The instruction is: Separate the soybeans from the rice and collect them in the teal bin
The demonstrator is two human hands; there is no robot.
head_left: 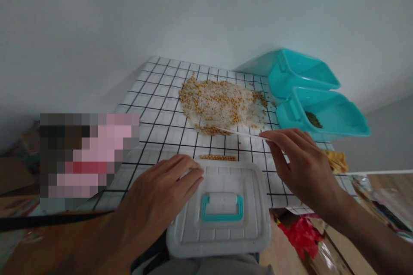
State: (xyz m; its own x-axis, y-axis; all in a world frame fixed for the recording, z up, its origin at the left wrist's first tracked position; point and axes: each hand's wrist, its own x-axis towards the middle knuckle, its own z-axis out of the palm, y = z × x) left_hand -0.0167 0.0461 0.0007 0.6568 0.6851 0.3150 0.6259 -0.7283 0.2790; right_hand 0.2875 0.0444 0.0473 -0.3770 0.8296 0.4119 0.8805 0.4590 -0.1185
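A thin white stick is pinched in my right hand; it points left, its tip at the near edge of a spread pile of pale grains and yellow beans. My left hand grips the upper left corner of a white box lid with a turquoise handle, its fingers curled over the corner. The lid lies at the near table edge, above my lap. Along its far edge runs a narrow row of yellow beans. Whether a box is under the lid is hidden.
The table has a white cloth with black grid lines. Two turquoise bins stand at its right; the nearer one holds small green beans. A yellow cloth lies beyond my right wrist. Red plastic is below. A pixelated patch covers the left.
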